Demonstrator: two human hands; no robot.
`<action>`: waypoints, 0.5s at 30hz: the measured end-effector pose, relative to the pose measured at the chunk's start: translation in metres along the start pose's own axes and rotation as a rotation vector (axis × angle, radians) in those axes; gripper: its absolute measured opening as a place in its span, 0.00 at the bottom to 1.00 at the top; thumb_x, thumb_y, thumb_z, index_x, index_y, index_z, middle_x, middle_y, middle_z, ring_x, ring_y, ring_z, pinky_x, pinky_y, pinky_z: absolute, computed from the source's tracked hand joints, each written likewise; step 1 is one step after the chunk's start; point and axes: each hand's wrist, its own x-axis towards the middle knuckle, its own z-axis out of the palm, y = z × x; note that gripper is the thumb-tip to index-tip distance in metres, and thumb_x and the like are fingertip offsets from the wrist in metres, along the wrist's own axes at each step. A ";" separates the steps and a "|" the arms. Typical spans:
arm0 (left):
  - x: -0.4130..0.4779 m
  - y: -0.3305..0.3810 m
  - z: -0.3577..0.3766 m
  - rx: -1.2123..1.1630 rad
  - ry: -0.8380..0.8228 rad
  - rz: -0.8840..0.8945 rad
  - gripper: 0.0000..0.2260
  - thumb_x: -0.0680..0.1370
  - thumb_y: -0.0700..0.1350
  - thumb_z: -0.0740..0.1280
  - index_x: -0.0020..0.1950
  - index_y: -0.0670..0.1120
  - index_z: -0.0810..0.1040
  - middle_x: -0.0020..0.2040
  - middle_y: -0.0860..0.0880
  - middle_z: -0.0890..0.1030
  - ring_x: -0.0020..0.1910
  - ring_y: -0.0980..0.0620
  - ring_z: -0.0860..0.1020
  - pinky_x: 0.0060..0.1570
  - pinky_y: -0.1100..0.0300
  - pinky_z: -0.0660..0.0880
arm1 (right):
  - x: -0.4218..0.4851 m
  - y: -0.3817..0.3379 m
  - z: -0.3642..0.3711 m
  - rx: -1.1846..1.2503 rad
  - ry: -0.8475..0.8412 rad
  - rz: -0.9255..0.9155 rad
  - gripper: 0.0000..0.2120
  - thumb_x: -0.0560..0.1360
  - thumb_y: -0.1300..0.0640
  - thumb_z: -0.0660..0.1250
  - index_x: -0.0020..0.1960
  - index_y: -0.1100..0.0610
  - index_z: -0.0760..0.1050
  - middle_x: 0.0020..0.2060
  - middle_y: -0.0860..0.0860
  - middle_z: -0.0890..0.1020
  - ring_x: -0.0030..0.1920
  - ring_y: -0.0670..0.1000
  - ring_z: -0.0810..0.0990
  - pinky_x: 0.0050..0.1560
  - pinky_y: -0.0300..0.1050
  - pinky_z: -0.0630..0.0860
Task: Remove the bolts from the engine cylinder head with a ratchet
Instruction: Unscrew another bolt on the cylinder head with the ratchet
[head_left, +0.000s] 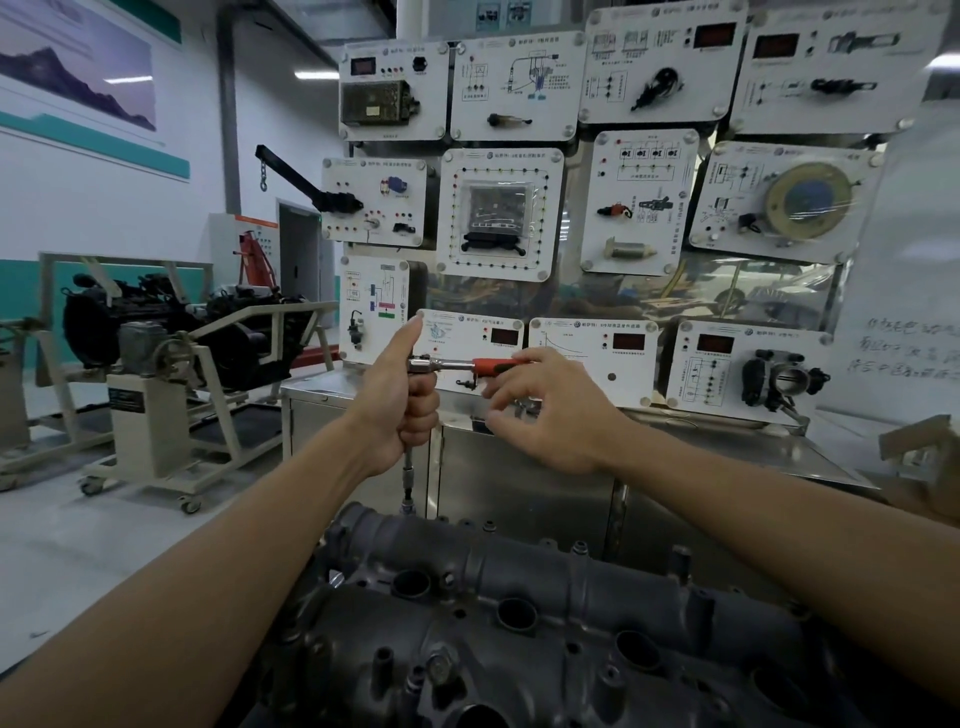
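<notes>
The dark grey engine cylinder head (519, 613) fills the bottom of the view, with several bolts standing along its far rim. A ratchet (457, 365) with a red handle sits on a long extension bar (408, 480) that runs straight down to a bolt at the head's far left corner. My left hand (402, 397) grips the top of the extension just under the ratchet head, thumb raised. My right hand (545, 410) pinches the red handle from the right with its fingertips.
A steel cabinet (519, 483) stands right behind the head, carrying a wall of white training panels (498, 213). At the left, an engine on a wheeled stand (156, 374) occupies the floor. A cardboard box (919, 457) sits at the right edge.
</notes>
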 end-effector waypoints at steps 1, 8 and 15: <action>0.000 0.000 0.000 0.008 0.010 0.001 0.30 0.77 0.72 0.58 0.25 0.52 0.59 0.24 0.52 0.56 0.24 0.53 0.53 0.24 0.61 0.50 | -0.001 -0.005 -0.002 -0.010 0.077 -0.004 0.11 0.75 0.42 0.70 0.43 0.48 0.86 0.49 0.45 0.84 0.60 0.47 0.72 0.61 0.51 0.70; -0.001 0.002 -0.001 -0.023 0.020 0.107 0.28 0.79 0.69 0.57 0.29 0.50 0.68 0.26 0.52 0.62 0.26 0.55 0.58 0.33 0.60 0.51 | -0.019 -0.067 -0.010 -0.033 0.195 -0.270 0.20 0.72 0.34 0.62 0.39 0.48 0.83 0.34 0.45 0.74 0.43 0.45 0.66 0.38 0.41 0.69; -0.010 0.007 0.002 0.077 -0.160 0.078 0.42 0.82 0.69 0.47 0.39 0.34 0.82 0.25 0.38 0.75 0.46 0.35 0.82 0.55 0.55 0.79 | -0.020 -0.065 -0.003 0.238 0.196 -0.567 0.02 0.73 0.60 0.74 0.43 0.59 0.84 0.46 0.48 0.86 0.50 0.54 0.74 0.51 0.48 0.72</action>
